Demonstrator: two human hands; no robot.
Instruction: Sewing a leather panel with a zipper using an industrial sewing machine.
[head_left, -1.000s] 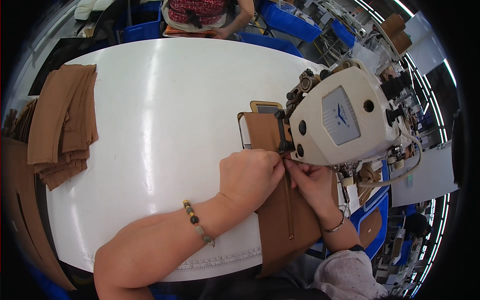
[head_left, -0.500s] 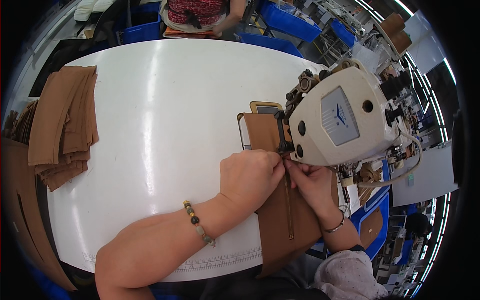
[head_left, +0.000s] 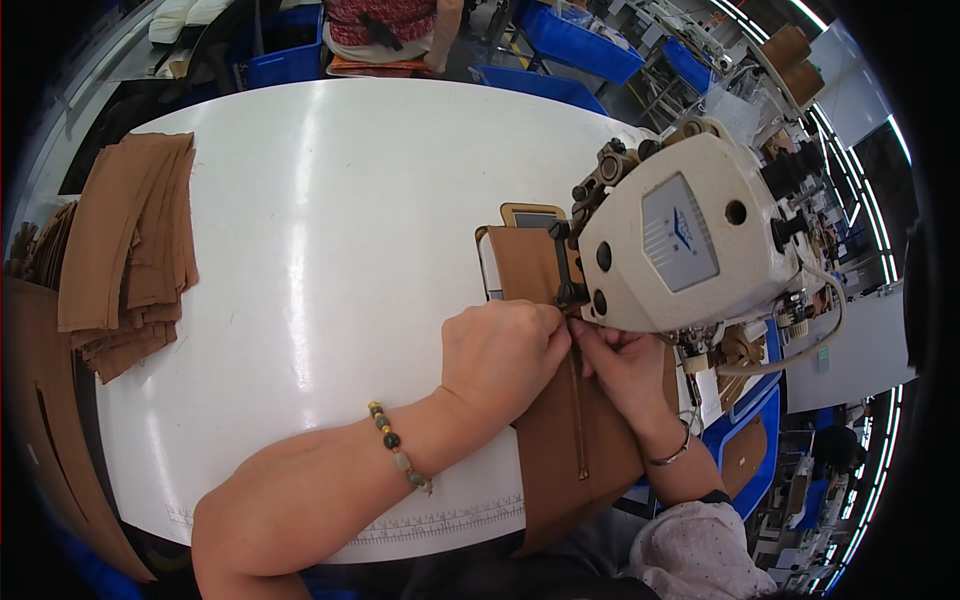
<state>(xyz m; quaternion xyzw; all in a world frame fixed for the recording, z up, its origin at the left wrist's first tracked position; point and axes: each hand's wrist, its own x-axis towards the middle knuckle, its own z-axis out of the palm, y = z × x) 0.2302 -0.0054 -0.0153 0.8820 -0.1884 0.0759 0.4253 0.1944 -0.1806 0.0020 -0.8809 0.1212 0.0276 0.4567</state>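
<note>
A brown fabric piece [head_left: 545, 455] runs under the sewing machine [head_left: 690, 230], with a narrow zipper [head_left: 577, 425] lying lengthwise along it. My left hand [head_left: 503, 352] is closed, its fingertips pinching the fabric beside the zipper just in front of the needle area. Close against it, my right hand [head_left: 628, 372] pinches the fabric from the other side, thumb and forefinger together. The needle and the exact spot between my fingertips are hidden by my hands and the machine head. A metal-framed plate [head_left: 533, 215] shows behind the fabric.
Stacked brown fabric pieces [head_left: 130, 230] lie at the table's left. A ruler strip [head_left: 440, 522] runs along the near edge of the white table [head_left: 380, 200]. A blue bin [head_left: 755, 440] stands at right. Across the table is another person [head_left: 385, 30], with blue bins [head_left: 580, 45] beside them.
My hands, the fabric and the zipper look almost unmoved, with at most a tiny shift of the left hand. The other person's arm across the table has drawn slightly left.
</note>
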